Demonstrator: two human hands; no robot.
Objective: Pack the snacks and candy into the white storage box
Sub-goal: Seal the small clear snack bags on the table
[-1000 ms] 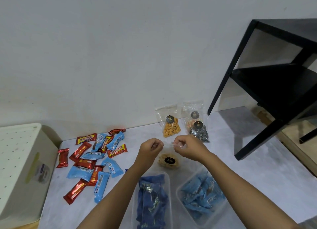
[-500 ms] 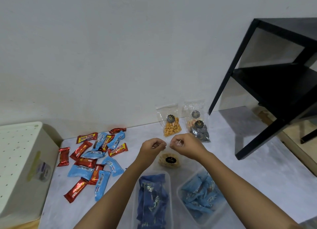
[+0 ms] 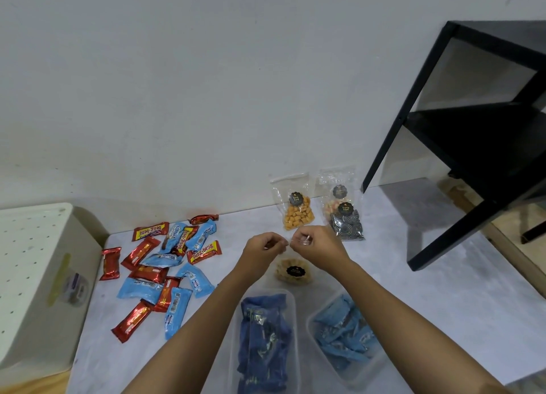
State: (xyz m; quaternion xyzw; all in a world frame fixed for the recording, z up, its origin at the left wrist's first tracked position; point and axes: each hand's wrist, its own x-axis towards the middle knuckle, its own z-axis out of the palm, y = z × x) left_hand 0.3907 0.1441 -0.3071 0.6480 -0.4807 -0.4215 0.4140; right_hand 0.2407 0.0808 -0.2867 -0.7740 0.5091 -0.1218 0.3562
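Head view, as I read it from the remote station. The left hand (image 3: 263, 250) and right hand (image 3: 318, 248) meet above the grey tabletop (image 3: 443, 305), fingers curled, each pinching the clear top edge of a small cookie bag (image 3: 292, 272) with a black label, which hangs between them. Nearest me stand two clear tubs side by side: the left tub (image 3: 267, 292) holds dark blue packets (image 3: 263, 337), the right tub (image 3: 357, 377) light blue packets (image 3: 344, 334). The white storage box (image 3: 35, 275) sits at the far left edge, perforated face up; I cannot see inside it. Loose red and blue candy bars (image 3: 162, 272) lie scattered between box and tubs. A bag of orange snacks (image 3: 297, 213) and a bag of black spirals (image 3: 345, 220) lean against the wall, beside a black shelf (image 3: 472, 145).
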